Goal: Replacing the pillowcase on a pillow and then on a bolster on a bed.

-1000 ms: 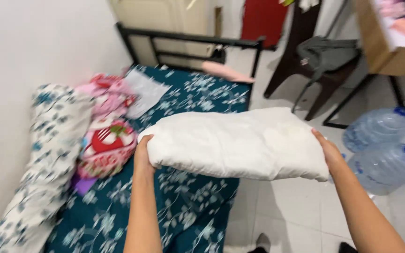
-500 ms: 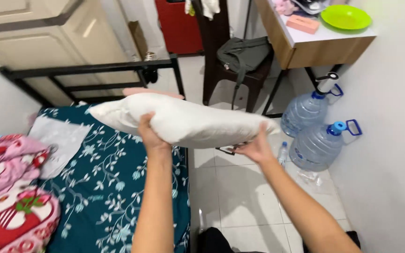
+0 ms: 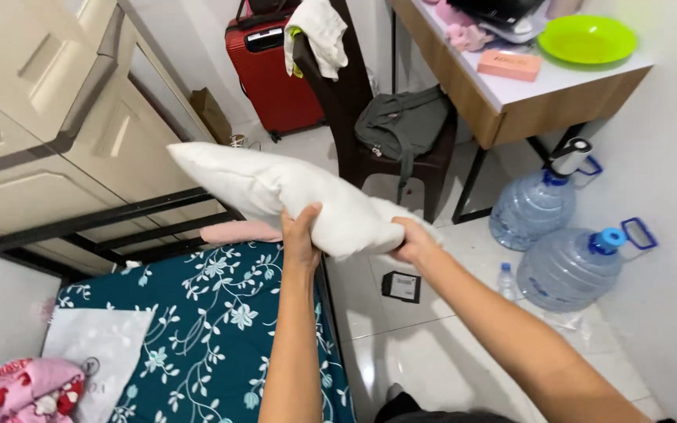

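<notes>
White floor tiles point(image 3: 425, 345) run between a bed point(image 3: 221, 329) with a teal flowered sheet and a wooden desk point(image 3: 511, 94) against the far wall. Above the bed's black metal end rail point(image 3: 111, 219), a white pillow point(image 3: 276, 192) is held in the air, tilted, its long end rising up and to the left toward the cream cupboard point(image 3: 48, 133).

The left hand point(image 3: 301, 231) is closed on the pillow's lower edge near the middle, fingers curled up over the fabric and pinching it. The right hand point(image 3: 411, 240) is closed on the pillow's lower right corner, the cloth bunched in its grip. Both hands sit near each other at the low end, so most of the pillow stands out past the left hand, unsupported.

Behind the pillow is a dark chair point(image 3: 362, 102) with a grey bag point(image 3: 401, 125) on its seat and a pale cloth point(image 3: 319, 31) over its back. A red suitcase point(image 3: 268, 70) stands beside the chair. A green plate point(image 3: 587, 37) and a pink box point(image 3: 508, 65) lie on the desk. Two water jugs point(image 3: 566, 235) sit on the floor by the right wall, a small bottle point(image 3: 506, 280) near them. On the bed lie a white bag point(image 3: 95, 356) and a pink bundle point(image 3: 21, 392).
</notes>
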